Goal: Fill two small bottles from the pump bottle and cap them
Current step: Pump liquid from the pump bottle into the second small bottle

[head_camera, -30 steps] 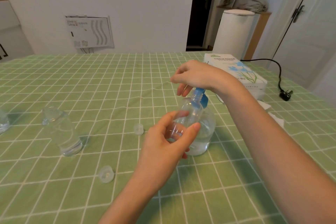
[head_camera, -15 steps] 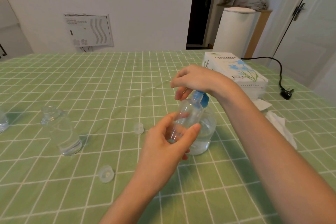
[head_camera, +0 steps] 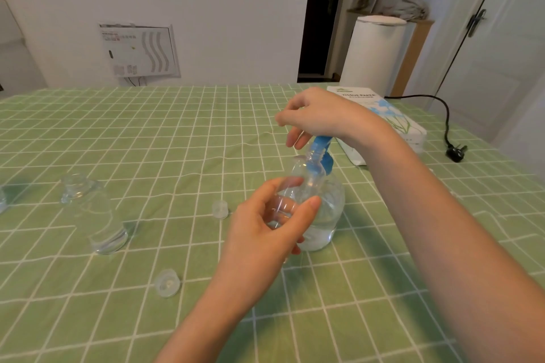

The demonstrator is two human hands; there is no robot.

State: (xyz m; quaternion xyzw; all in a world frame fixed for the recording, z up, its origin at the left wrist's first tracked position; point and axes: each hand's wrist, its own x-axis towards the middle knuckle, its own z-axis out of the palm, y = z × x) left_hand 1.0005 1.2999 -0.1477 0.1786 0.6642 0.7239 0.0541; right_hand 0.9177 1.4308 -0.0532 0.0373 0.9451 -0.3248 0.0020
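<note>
Toward the left edge of the bench (head_camera: 177, 127) we find the standing small bottle (head_camera: 95, 216), upright and uncapped, well apart from both hands. How full it is we cannot tell through the clear wall. Two clear caps lie loose on the cloth to its right: the near cap (head_camera: 167, 286) toward the front edge and the far cap (head_camera: 220, 209) just left of the hands. We judge both are parked within reach for the capping, which is not yet done.

At mid-bench the left hand (head_camera: 259, 239) is grasping the held small bottle (head_camera: 305, 183), thumb and fingers curled round its body. The bottle is lifted off the cloth and tilted so that its neck meets the blue pump head (head_camera: 321, 150). We read that tilt as the way to catch what the spout gives.

The pump bottle (head_camera: 330, 209) stands on the bench right behind it, partly filled. The right hand (head_camera: 318, 118) arches over the pump head with its underside on it. Its visible fingers are loosely curled and released, closed on nothing, and placed, we think, to press down.

Further right a tissue box (head_camera: 383, 118) lies near the far right corner, with a plug (head_camera: 455, 152) beyond it. Open cloth spreads to the left and front, while the right forearm crosses the right side, so we would set bottles down leftward.
</note>
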